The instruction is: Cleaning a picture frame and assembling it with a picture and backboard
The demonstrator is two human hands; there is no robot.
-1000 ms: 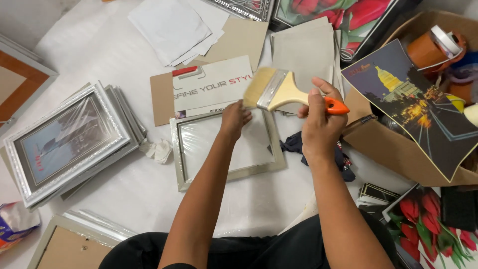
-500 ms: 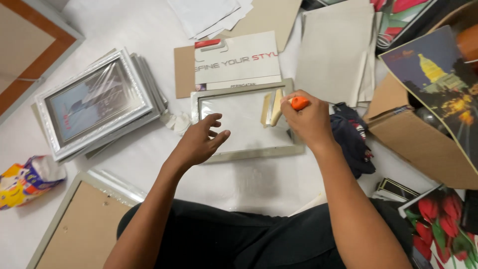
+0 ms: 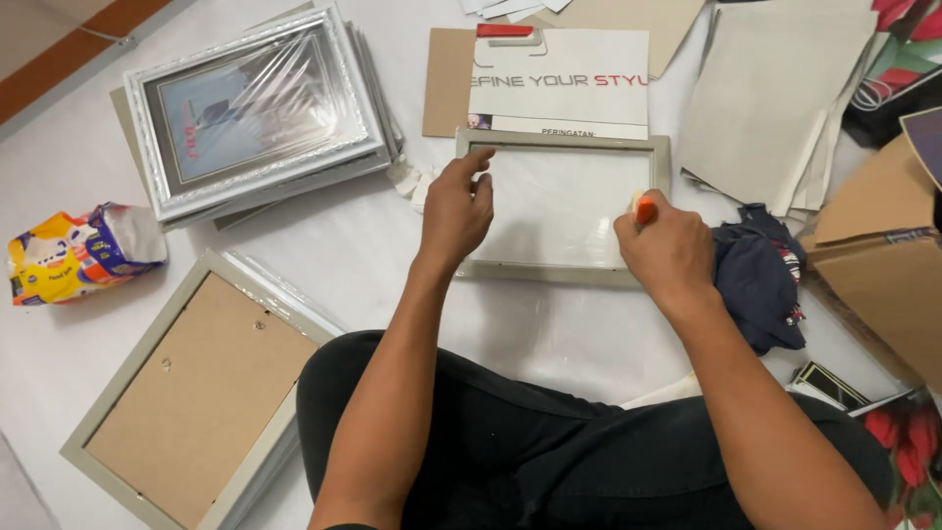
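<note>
Frame (image 3: 563,208), pale and empty with a glass pane, lies flat on the white sheet between both hands. It looks light, stiff and breakable, best gripped by its rims. Left hand (image 3: 457,208) rests loosely spread on its left edge; right hand (image 3: 667,253) is closed around an orange-handled brush (image 3: 645,209). Dark cloth (image 3: 758,280) lies just right.

Both hands (image 3: 456,211) on grey picture frame (image 3: 563,271)
</note>
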